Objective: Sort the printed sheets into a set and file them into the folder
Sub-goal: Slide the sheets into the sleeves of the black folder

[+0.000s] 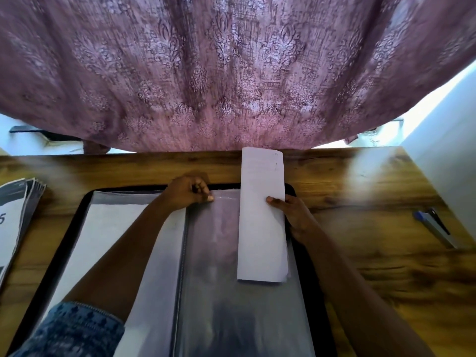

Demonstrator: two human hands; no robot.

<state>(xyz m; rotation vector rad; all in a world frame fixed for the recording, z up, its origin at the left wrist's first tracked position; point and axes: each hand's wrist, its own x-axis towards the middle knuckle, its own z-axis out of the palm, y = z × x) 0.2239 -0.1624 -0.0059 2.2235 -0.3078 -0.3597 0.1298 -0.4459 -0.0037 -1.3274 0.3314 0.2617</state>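
Figure: open display folder (315, 320) on a wood-grain table (373, 253), seen from above your hands. Your left hand (190, 191) was curled over the far edge of the right-hand clear pocket (231, 305), pinching the film between thumb and fingers where the pocket's mouth appeared to be. Your right hand (293, 215) gripped a white sheaf of sheets (261, 228) from its right side, thumb on top and fingers hidden beneath. The sheaf lay just right of the left hand. Its long axis ran straight away from you, parallel to the folder's spine, its far end past the folder's rim and its near end over the pocket. It looked narrowed lengthwise, folded or curled; which one could not be told. The right hand carried it, and the left was nearer the opening. The coming move therefore seemed to turn on bringing the sheaf's near end back to that far edge. The pocket film was thin, glossy and limp, and the paper matte and flexible. The left-hand pocket already held a flat white sheet (103, 240). A fanned stack of printed sheets (13, 222) lay at the table's left edge and a blue-capped pen (435, 228) at the right. A mauve patterned curtain (231, 73) hung behind.
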